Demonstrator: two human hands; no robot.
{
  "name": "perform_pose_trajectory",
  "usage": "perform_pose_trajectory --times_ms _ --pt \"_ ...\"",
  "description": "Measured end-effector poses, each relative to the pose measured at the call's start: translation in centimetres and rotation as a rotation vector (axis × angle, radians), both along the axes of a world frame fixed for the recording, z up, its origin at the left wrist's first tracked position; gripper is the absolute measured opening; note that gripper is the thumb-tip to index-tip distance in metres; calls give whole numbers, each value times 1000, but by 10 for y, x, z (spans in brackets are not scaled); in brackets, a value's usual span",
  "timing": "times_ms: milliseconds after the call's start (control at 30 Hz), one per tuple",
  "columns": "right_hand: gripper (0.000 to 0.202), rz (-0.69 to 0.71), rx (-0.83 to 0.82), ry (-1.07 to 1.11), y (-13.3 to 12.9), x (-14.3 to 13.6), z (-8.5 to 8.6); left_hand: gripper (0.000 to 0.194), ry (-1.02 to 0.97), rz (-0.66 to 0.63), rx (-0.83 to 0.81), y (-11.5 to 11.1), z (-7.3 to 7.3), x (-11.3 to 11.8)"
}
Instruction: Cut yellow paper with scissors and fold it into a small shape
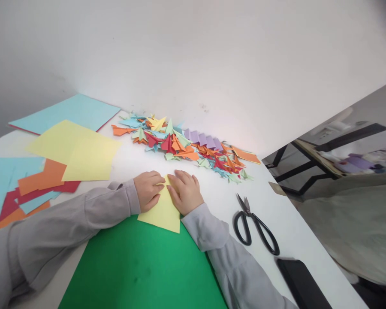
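A small sheet of yellow paper (161, 218) lies over the far edge of a green board (148, 262) and the white table. My left hand (149, 191) is closed on the paper's left side, its fingers curled near the far end. From the right, my right hand (185, 191) grips the same far end, thumb and fingertips pressed at the edge. The fingertips of both hands are close together, and the far end of the paper narrows between them. Whether a fold lies under the fingers I cannot tell.
Folded paper planes (176, 143) in several colours are piled along the wall. Black-handled scissors (255, 225) lie to the right, above a black flat object (302, 283). Loose yellow sheets (86, 154), orange pieces (41, 178) and a blue sheet (67, 113) lie on the left.
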State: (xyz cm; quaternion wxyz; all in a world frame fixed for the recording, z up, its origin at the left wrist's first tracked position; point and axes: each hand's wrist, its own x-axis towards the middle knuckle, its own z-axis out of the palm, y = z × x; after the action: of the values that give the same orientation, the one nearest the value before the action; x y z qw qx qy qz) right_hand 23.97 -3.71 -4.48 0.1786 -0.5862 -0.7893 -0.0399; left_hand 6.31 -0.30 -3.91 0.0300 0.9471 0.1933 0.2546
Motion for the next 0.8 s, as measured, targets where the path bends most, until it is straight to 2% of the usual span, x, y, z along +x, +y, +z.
perform_pose_trajectory --times_ms 600,800 --pt "34 -12 -67 -45 -1 -1 3 24 -8 1 30 1 -1 0" --pt "45 -30 -93 -18 1 -1 3 24 -17 6 29 1 -2 0"
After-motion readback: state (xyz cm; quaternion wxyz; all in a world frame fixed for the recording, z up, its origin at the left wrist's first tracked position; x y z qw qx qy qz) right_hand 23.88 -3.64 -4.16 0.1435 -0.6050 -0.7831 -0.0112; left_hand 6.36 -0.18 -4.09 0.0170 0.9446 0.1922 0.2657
